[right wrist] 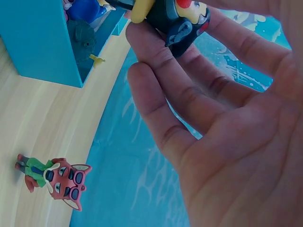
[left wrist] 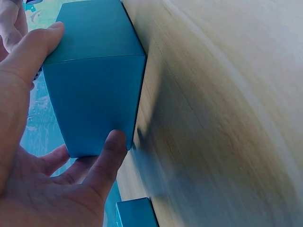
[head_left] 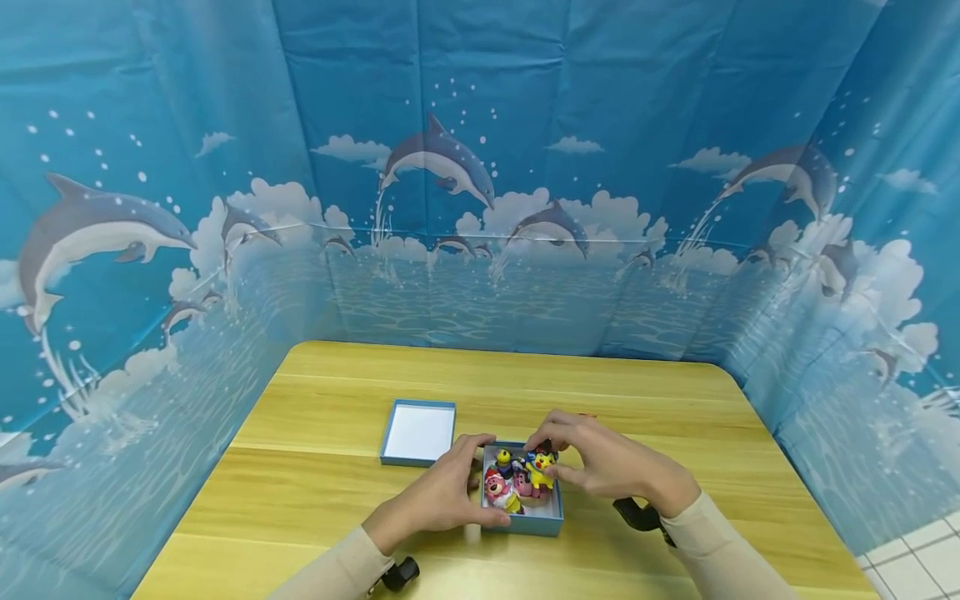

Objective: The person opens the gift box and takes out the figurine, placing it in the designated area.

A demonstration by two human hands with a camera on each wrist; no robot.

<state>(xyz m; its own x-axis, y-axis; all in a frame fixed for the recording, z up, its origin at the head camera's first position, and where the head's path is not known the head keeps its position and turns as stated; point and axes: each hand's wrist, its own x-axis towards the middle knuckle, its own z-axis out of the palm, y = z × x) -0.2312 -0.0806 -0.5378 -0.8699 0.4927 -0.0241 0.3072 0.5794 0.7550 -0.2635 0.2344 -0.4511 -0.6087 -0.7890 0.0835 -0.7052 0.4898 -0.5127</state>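
A blue open-topped box [head_left: 535,526] stands on the table, with several small figurines inside. Among them are a pink bear figurine [head_left: 497,487] and a small yellow-headed figurine [head_left: 504,457]. My left hand [head_left: 438,497] grips the box's left side, its thumb at the near edge and fingers round the far part. Over the right half of the box, my right hand [head_left: 615,457] pinches a yellow Pikachu figurine [head_left: 540,468] with a dark hat and dark back. The right wrist view shows the back of this figurine [right wrist: 177,28] against the fingertips.
Left of the box, a shallow blue lid [head_left: 420,433] lies with its white inside up. A fox figurine [right wrist: 64,179] in a green shirt stands on the table beyond the box, mostly hidden by my right hand in the head view. Dolphin-print curtains [head_left: 480,292] enclose the wooden table [head_left: 315,475].
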